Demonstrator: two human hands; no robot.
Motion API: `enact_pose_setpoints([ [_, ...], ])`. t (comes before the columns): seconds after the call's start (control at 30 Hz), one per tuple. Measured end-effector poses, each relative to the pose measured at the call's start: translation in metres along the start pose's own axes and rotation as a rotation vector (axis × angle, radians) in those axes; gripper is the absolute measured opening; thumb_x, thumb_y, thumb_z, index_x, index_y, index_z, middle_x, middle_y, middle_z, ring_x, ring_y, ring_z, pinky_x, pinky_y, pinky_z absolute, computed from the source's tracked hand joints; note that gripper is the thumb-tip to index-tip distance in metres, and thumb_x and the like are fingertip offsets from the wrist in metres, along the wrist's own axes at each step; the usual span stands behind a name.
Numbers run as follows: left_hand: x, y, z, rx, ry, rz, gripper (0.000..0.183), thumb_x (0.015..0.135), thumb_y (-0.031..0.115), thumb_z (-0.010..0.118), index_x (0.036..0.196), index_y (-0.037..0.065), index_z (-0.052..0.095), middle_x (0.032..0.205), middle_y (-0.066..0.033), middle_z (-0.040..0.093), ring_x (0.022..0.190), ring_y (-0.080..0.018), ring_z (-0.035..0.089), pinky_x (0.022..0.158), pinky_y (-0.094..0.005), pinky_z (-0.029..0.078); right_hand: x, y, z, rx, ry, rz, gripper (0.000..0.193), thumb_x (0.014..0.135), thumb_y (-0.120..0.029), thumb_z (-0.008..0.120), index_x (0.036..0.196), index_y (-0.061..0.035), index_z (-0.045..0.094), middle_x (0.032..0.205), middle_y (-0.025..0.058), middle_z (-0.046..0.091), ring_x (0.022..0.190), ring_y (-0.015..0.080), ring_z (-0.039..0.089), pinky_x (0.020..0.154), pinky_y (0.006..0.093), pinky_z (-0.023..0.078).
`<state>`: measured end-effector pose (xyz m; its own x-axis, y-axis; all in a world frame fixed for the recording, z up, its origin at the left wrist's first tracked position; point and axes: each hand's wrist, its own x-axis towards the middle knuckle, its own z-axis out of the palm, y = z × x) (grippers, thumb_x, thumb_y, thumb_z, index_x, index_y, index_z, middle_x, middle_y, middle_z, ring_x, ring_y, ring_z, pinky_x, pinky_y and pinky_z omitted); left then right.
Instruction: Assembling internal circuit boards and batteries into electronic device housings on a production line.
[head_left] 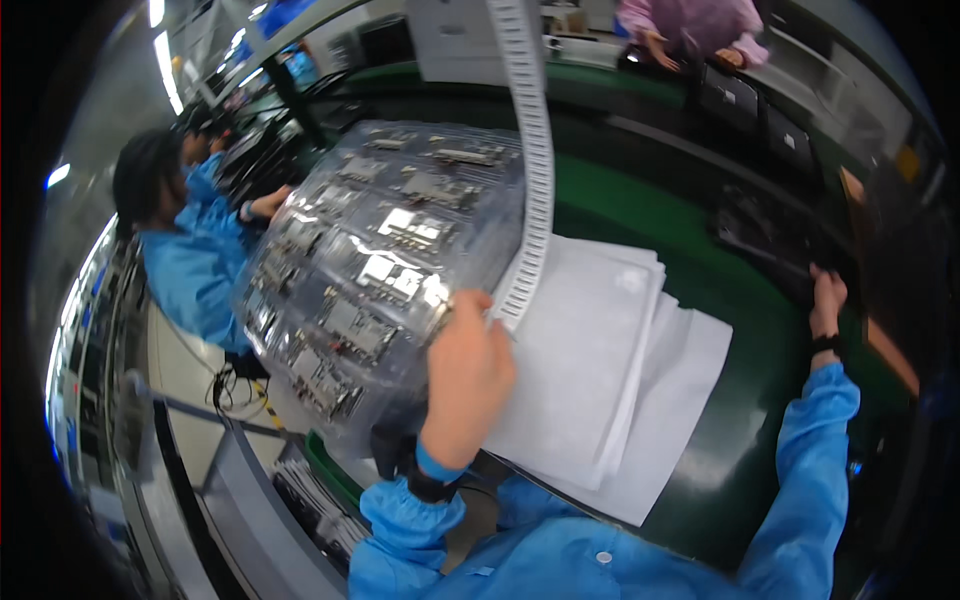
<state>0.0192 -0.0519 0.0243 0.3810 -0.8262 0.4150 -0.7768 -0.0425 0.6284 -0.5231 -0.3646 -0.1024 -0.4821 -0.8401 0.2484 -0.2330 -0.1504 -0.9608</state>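
My left hand (pixel 468 372), fingers curled, is at the near right edge of a clear plastic blister tray (pixel 345 265) that holds several small metal-and-board electronic parts. What its fingertips grip is hidden. Right beside its knuckles is the lower end of a white slotted strip (pixel 530 150), which runs up past the tray. Loose white paper sheets (pixel 580 360) lie to the right of this hand. Far to the right, my right hand (pixel 827 300) reaches out with its fingers closed at the near corner of a flat black panel (pixel 765 228), which lies on the green bench.
Dark flat devices (pixel 755 110) stand along the back right, near a person in pink (pixel 695 25). Left of the tray, a person in blue (pixel 190 260) works. A dark upright panel (pixel 920 270) borders the green bench top (pixel 700 400) on the right.
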Motion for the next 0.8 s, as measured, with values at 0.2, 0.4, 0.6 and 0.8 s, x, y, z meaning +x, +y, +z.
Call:
enact_pose_setpoints([
  [0.2,0.005,-0.023,0.029,0.204,-0.058,0.119,0.029,0.080,0.000,0.070,0.100,0.002,0.050,0.085,-0.0228,0.061,0.082,-0.0447,0.061,0.071,-0.0520,0.047,-0.120,-0.080,0.100,-0.922,0.370,-0.641,0.063,0.090,-0.047,0.067,0.138,-0.0095,0.052,0.153,0.0232,0.031,0.120,0.0495,0.051,0.097,0.0549,0.045],
  [0.4,-0.005,-0.006,0.027,0.277,-0.065,0.047,0.024,0.079,0.000,0.071,0.095,-0.001,0.053,0.090,-0.0233,0.060,0.085,-0.0451,0.060,0.073,-0.0517,0.048,-0.128,-0.125,0.136,-0.971,0.185,-0.415,0.059,0.086,-0.038,0.068,0.128,0.0028,0.057,0.144,0.0316,0.042,0.115,0.0532,0.056,0.100,0.0567,0.044],
  [0.6,0.000,-0.011,0.030,0.159,-0.134,0.026,0.024,0.081,-0.003,0.070,0.097,0.000,0.052,0.079,-0.0202,0.061,0.075,-0.0414,0.061,0.068,-0.0458,0.048,-0.132,-0.112,0.123,-1.000,0.053,-0.146,0.064,0.091,-0.045,0.063,0.132,0.0037,0.053,0.152,0.0292,0.036,0.133,0.0648,0.032,0.108,0.0729,0.026],
  [0.8,-0.007,0.001,0.013,-0.343,-0.291,-0.209,0.018,0.089,-0.004,0.067,0.104,-0.001,0.058,0.087,-0.0086,0.067,0.079,-0.0125,0.065,0.069,-0.0266,0.050,-0.159,-0.136,0.121,-1.220,0.194,-0.477,0.046,0.096,-0.035,0.061,0.125,0.0016,0.060,0.145,0.0259,0.047,0.132,0.0552,0.041,0.104,0.0684,0.035],
])
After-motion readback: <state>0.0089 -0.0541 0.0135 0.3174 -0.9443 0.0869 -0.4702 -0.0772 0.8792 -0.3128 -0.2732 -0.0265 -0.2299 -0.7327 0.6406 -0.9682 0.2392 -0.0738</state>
